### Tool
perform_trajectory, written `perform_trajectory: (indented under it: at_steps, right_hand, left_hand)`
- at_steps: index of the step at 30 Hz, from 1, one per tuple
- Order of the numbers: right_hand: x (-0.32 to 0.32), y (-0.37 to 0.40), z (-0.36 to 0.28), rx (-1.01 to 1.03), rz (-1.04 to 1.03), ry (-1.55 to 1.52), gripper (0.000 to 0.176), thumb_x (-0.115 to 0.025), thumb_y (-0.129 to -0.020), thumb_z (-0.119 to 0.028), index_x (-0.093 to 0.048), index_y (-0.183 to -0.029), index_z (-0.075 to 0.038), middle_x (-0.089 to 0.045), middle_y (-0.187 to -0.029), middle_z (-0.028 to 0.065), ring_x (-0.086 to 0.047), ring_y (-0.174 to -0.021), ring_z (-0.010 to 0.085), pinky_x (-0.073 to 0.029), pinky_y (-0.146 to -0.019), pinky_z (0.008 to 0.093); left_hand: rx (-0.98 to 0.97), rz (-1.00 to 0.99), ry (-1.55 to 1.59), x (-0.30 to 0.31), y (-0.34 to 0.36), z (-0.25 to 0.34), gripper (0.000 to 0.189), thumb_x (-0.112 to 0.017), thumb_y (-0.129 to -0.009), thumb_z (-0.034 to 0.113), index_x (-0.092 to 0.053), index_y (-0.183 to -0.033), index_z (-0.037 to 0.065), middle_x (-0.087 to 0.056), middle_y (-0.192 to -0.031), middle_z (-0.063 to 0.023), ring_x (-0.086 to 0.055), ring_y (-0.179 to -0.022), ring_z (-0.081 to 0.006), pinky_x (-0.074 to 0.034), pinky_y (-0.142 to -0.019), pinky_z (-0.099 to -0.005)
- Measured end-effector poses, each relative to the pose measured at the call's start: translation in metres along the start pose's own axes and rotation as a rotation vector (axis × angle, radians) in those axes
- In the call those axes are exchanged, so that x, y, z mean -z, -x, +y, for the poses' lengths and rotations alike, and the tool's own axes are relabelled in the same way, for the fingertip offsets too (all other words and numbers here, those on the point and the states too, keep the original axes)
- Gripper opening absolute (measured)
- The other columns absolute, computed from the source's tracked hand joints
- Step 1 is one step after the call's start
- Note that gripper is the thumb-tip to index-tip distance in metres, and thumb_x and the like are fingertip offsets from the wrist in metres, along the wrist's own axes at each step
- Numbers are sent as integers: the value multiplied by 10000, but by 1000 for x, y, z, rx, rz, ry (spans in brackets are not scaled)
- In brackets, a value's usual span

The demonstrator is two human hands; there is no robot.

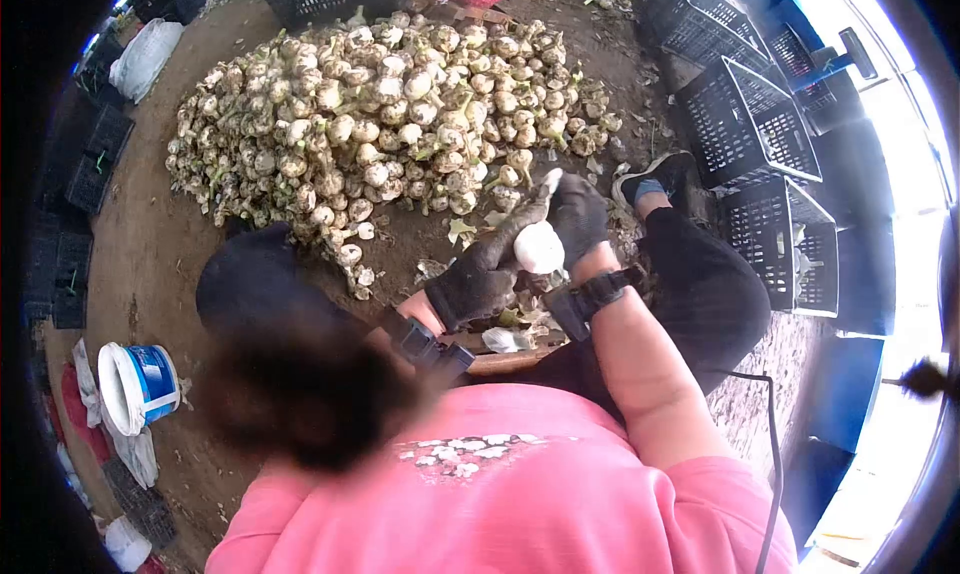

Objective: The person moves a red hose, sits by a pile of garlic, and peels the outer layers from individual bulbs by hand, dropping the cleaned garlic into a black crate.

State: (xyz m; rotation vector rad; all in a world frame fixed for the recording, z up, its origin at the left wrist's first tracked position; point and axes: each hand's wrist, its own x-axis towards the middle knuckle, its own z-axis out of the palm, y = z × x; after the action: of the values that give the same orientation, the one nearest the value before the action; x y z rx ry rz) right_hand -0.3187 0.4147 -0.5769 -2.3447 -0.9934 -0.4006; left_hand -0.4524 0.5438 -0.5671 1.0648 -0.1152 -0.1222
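A smooth, cleaned white bulb (pixel 540 248) sits between my hands, over my lap. My left hand (pixel 478 279), in a dark, dirt-stained glove, is closed around its left side. On the other side my right hand (pixel 578 219), also gloved, is curled close against the bulb. A pale, stalk-like piece (pixel 550 181) sticks up between the fingers of both hands; I cannot tell what else the right fingers grip. Just ahead lies a large heap of soil-covered bulbs (pixel 340 124) with papery skins and short stems. Loose peelings (pixel 510 339) lie below my hands.
Black plastic crates (pixel 745 124) line the right side, near my shoe (pixel 655 179). A blue and white bucket (pixel 140 386) stands at the left. More dark crates (pixel 100 154) and a white sack (pixel 146 59) are farther left. A cable (pixel 770 454) runs by my right arm.
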Motion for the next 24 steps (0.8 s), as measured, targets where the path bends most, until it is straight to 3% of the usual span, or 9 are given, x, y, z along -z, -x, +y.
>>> perform_trajectory:
  at_steps: [2, 4, 6, 10, 12, 14, 17, 21, 24]
  right_hand:
    - [6, -6, 24, -566, 20, -1074, 125, -552, -862, -167, -605, -912, -66, -644, -823, 41, -621, -713, 177, -496, -606, 283]
    - [14, -8, 48, -662, -66, -1048, 191, -520, -866, -143, -604, -1019, -65, -655, -909, 108, -642, -807, 193, -515, -675, 318]
    - [10, 1, 57, -546, -542, 270, 238, -530, -856, -157, -592, -1062, -56, -650, -965, 161, -638, -892, 268, -511, -755, 383]
    - [8, 10, 30, -903, -543, -703, 464, -586, -853, -332, -552, -1197, -22, -672, -879, 106, -594, -967, 205, -464, -815, 330]
    - [27, 0, -28, -935, -430, -981, 448, -668, -819, -304, -587, -1144, -7, -660, -935, 79, -559, -962, 131, -454, -800, 277]
    - [2, 19, -38, -205, -473, -1061, 346, -708, -796, -219, -632, -1068, -18, -634, -1042, 98, -568, -951, 130, -479, -758, 274]
    - [22, 8, 4, -255, -685, -888, 268, -702, -794, -162, -645, -1026, -41, -610, -1071, 107, -575, -962, 148, -484, -789, 271]
    - [99, -24, 86, -901, -269, -968, 253, -667, -790, -138, -638, -1017, -31, -612, -1038, 92, -598, -887, 192, -508, -776, 300]
    - [188, -20, 175, -457, -92, -117, 232, -589, -848, -136, -618, -1043, -14, -614, -1018, 96, -602, -885, 207, -498, -822, 320]
  left_hand:
    - [-236, 105, -621, 9, -4, -1, 673, -447, -766, -132, -331, -1395, 76, -485, -1315, -114, -463, -1202, -188, -350, -1025, -320]
    - [-269, 175, -702, 17, -9, -13, 711, -469, -740, -156, -328, -1396, 79, -515, -1283, -124, -487, -1178, -188, -356, -1022, -328]
    - [-222, 252, -813, 24, -11, -22, 715, -474, -742, -158, -325, -1396, 87, -540, -1256, -136, -515, -1157, -198, -377, -1005, -328]
    - [21, 325, -1010, 29, -6, -17, 664, -605, -792, 15, -329, -1390, 96, -586, -1200, -144, -561, -1109, -225, -449, -917, -349]
    - [55, 386, -1009, 38, -10, -37, 675, -685, -787, 126, -349, -1372, 95, -616, -1129, -128, -580, -1069, -217, -467, -873, -346]
    - [26, 300, -861, 50, -14, -49, 691, -712, -787, 188, -349, -1364, 79, -625, -1057, -107, -597, -990, -199, -474, -847, -330]
    - [78, 206, -709, 31, 1, -37, 621, -640, -798, 99, -350, -1345, 45, -611, -961, -90, -580, -854, -159, -474, -772, -295]
    - [386, 94, -619, 40, 9, -44, 563, -509, -767, -14, -394, -1316, 35, -592, -835, -89, -552, -696, -155, -465, -649, -291]
    - [423, 164, -650, 41, 8, -45, 536, -502, -766, 16, -426, -1296, 10, -572, -685, -82, -541, -593, -163, -456, -576, -303]
